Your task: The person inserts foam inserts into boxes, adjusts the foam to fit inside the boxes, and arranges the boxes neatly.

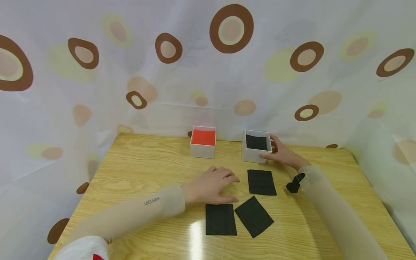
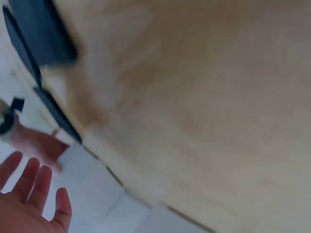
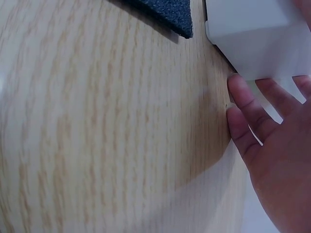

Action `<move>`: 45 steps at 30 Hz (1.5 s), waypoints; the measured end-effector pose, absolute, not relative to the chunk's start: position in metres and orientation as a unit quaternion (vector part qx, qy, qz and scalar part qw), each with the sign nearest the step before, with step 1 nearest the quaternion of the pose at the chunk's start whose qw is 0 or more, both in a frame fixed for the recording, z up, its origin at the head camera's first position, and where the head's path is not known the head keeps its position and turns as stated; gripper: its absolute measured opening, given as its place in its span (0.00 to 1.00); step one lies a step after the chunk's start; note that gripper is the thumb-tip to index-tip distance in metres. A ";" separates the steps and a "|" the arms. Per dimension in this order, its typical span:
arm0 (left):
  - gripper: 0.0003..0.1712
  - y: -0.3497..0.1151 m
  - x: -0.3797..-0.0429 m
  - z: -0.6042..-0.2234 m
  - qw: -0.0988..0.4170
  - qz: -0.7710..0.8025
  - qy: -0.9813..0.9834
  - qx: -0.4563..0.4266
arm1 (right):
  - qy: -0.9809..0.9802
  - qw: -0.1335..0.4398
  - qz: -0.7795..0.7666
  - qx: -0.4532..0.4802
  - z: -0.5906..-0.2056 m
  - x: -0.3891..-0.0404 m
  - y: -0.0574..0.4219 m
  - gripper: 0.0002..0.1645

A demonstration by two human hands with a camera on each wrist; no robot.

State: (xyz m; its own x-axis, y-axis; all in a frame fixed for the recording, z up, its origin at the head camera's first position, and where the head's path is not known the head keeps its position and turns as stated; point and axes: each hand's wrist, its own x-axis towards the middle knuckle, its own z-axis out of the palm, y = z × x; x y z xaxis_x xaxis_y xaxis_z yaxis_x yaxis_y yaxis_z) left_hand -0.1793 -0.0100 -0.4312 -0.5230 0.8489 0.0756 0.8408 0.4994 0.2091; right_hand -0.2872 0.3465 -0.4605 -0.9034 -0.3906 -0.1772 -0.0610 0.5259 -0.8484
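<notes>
On the counter (image 1: 146, 169), toward the back, right hand (image 1: 285, 155) grips the black-filled white box (image 1: 253, 156), best steadied without tipping; left hand (image 1: 211, 186) empty, fingers loose, near three black foam-like sheets (image 1: 261, 182).

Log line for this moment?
right hand: holds right box | left hand: empty, over table | black squares: three on table | red piece: in left box

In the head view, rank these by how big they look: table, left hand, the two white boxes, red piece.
Largest to smallest:
1. Table
2. Left hand
3. Left white box and right white box: too alike to rank
4. Red piece, visible part only
</notes>
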 end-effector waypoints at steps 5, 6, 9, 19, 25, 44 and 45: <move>0.45 -0.026 -0.155 -0.448 0.050 0.118 0.865 0.486 | 0.862 0.173 -0.459 -0.128 -0.460 -0.288 0.348 0.62; 0.46 -0.029 -0.151 -0.451 0.054 0.120 0.865 0.485 | 0.864 0.172 -0.457 -0.127 -0.461 -0.289 0.349 0.62; 0.50 -0.039 -0.142 -0.456 0.056 0.121 0.867 0.479 | 0.865 0.174 -0.455 -0.125 -0.462 -0.291 0.349 0.62; 0.66 -0.060 -0.113 -0.468 0.079 0.109 0.882 0.452 | 0.863 0.179 -0.457 -0.118 -0.461 -0.288 0.344 0.63; 0.65 -0.061 -0.110 -0.471 0.066 0.108 0.891 0.435 | 0.860 0.181 -0.464 -0.112 -0.463 -0.289 0.344 0.62; 0.49 -0.058 -0.114 -0.461 0.057 0.092 0.882 0.459 | 0.856 0.183 -0.468 -0.123 -0.461 -0.287 0.345 0.62; 0.49 -0.057 -0.116 -0.460 0.059 0.100 0.880 0.460 | 0.854 0.183 -0.470 -0.124 -0.461 -0.287 0.345 0.62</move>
State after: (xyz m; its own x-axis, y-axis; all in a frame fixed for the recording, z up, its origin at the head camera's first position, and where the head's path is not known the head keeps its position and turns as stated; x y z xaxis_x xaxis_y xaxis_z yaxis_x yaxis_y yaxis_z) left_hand -0.1160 -0.0573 -0.4602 -0.5703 0.8213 -0.0118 0.7975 0.5571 0.2314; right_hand -0.2869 0.3447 -0.4611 -0.9024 -0.3834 -0.1965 -0.0391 0.5271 -0.8489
